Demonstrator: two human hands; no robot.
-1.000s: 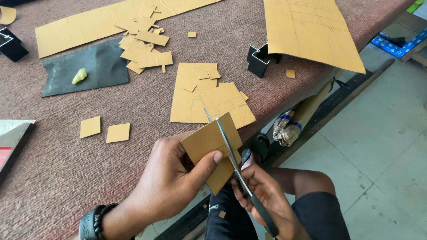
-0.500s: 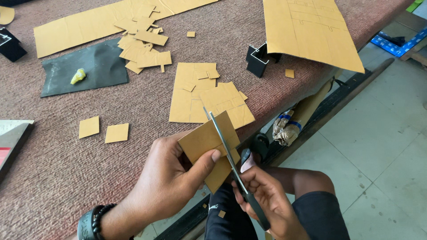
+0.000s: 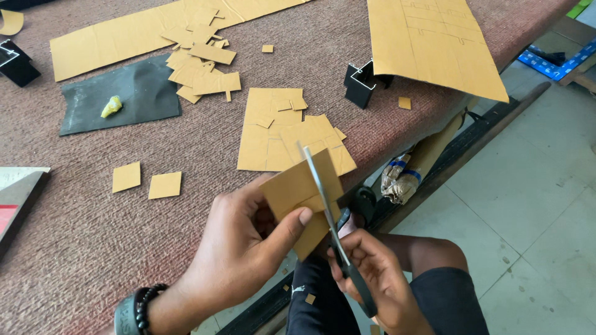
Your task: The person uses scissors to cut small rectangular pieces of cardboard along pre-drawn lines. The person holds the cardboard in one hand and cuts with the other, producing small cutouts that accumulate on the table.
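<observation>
I'm pinching the brown card piece (image 3: 302,200) in my left hand (image 3: 248,239), just off the desk (image 3: 74,248) edge, while my right hand (image 3: 372,279) is clamped on the scissors (image 3: 329,217), blades biting into the card; mid-cut, I reckon, and next I'm needing a steady squeeze along the line

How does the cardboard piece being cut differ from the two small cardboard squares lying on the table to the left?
The held cardboard piece is off the table, pinched in the left hand, with scissors in the right hand cutting into it; the two small squares lie flat and untouched on the table. The held piece is larger and irregular in outline; the squares are neat and alike. All are plain brown cardboard.
</observation>
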